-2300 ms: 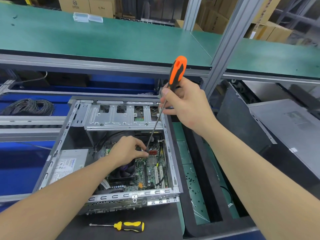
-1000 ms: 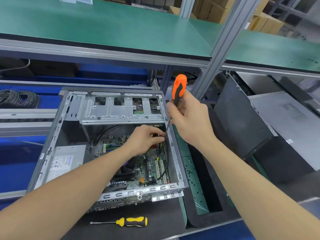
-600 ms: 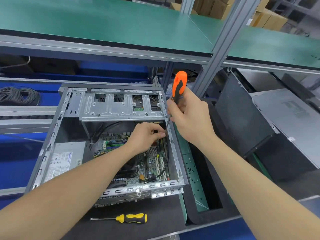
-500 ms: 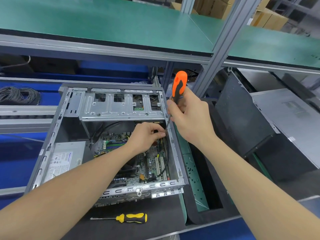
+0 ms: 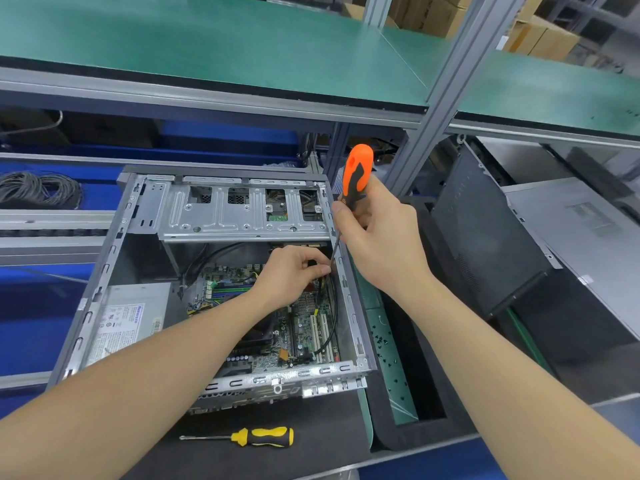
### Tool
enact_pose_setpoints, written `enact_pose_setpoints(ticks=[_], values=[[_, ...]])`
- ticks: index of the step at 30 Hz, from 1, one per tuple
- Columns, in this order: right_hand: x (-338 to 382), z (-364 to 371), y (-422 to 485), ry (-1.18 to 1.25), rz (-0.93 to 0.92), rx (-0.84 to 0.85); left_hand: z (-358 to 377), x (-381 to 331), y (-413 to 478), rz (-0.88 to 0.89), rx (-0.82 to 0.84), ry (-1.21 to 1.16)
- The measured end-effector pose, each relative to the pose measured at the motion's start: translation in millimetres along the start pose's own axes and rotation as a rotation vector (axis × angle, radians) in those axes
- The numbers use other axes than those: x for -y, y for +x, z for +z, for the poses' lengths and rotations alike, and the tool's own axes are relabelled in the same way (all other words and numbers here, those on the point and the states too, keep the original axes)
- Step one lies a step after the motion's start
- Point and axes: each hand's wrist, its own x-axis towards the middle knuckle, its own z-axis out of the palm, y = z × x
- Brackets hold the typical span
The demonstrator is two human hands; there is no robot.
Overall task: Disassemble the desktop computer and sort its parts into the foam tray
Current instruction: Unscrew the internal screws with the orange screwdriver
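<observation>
The open desktop case [image 5: 104,271] lies on its side with the motherboard [image 5: 304,323] and power supply [image 5: 128,317] exposed. My right hand [image 5: 377,244] grips an orange-and-black screwdriver [image 5: 356,174], shaft slanting down into the case by its right wall. My left hand [image 5: 294,271] reaches inside, fingertips pinched around the shaft near its tip, which is hidden behind the fingers. The black foam tray [image 5: 429,434] sits right of the case, with several small dark screws [image 5: 384,341] on its green bottom.
A yellow-and-black screwdriver [image 5: 263,437] lies on the mat in front of the case. A removed dark side panel [image 5: 485,244] and another grey computer case [image 5: 588,244] stand to the right. A green shelf [image 5: 207,39] overhangs; a cable coil [image 5: 38,190] lies far left.
Since 2.3 s ago my right hand has lowered the orange screwdriver and moved it toward the case's right wall, and my left hand followed to the upper right of the board. Little change in the last half second.
</observation>
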Motion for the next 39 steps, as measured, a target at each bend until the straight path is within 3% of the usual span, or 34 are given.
enact_pose_setpoints(ticks=[12, 20, 29, 31, 34, 37, 39], values=[[-3, -5, 2, 0.004, 0.017, 0.017, 1, -1, -1, 0.002, 0.017, -0.016], [8, -22, 21, -0.093, 0.021, 0.3, -7, -11, -5, 0.059, 0.063, -0.105], [19, -21, 31, -0.186, -0.018, 0.388, -12, -16, -7, 0.097, 0.036, -0.012], [23, -24, 34, -0.238, -0.066, 0.323, -8, -18, -5, 0.077, 0.021, 0.002], [37, -28, 42, -0.303, -0.154, 0.021, -2, -21, -1, 0.031, -0.004, 0.002], [49, -29, 48, -0.673, -0.15, 0.011, 1, -21, 0, 0.029, 0.001, 0.018], [55, -29, 53, -0.781, -0.101, 0.056, 1, -21, 0, 0.015, 0.014, 0.036]])
